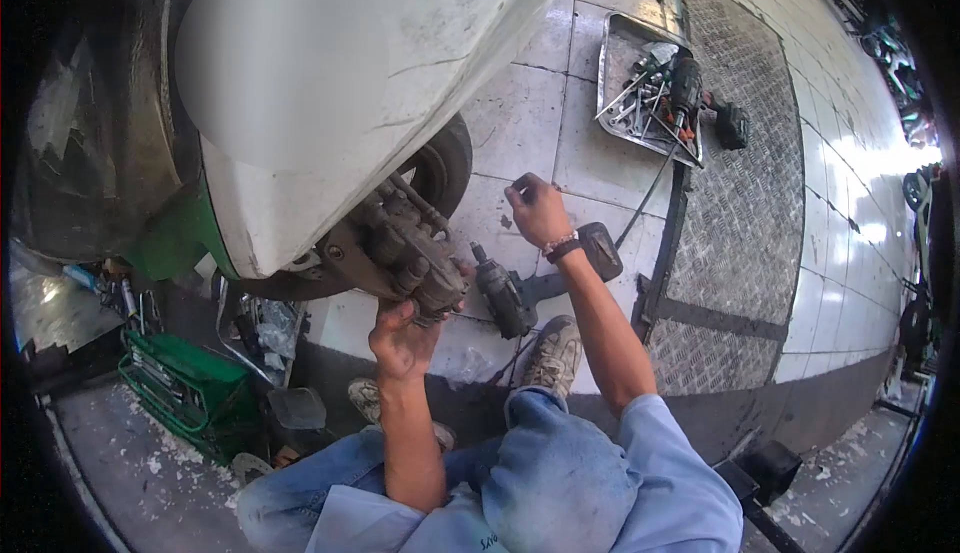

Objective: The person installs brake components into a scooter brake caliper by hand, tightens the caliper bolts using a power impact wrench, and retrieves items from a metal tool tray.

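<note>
My left hand [403,341] is wrapped round the underside of a dark, grimy brake caliper [425,271] beside the scooter's wheel [455,168]. Off to the right, my right hand [541,215] is raised above the tiles with its fingers curled together. Whatever its fingertips may hold is too small to make out. A cordless impact wrench [508,298] lies on the floor between my forearms, its battery [600,251] partly behind my right wrist. White bodywork [400,63] of the scooter overhangs the caliper and hides part of the wheel.
A metal tray [606,93] of wrenches and sockets stands at the upper right, with a second power tool [685,88] lying in it. Beyond runs a checker-plate strip [730,243]. A green toolbox [190,393] sits at the lower left. My shoe [553,353] is near the impact wrench.
</note>
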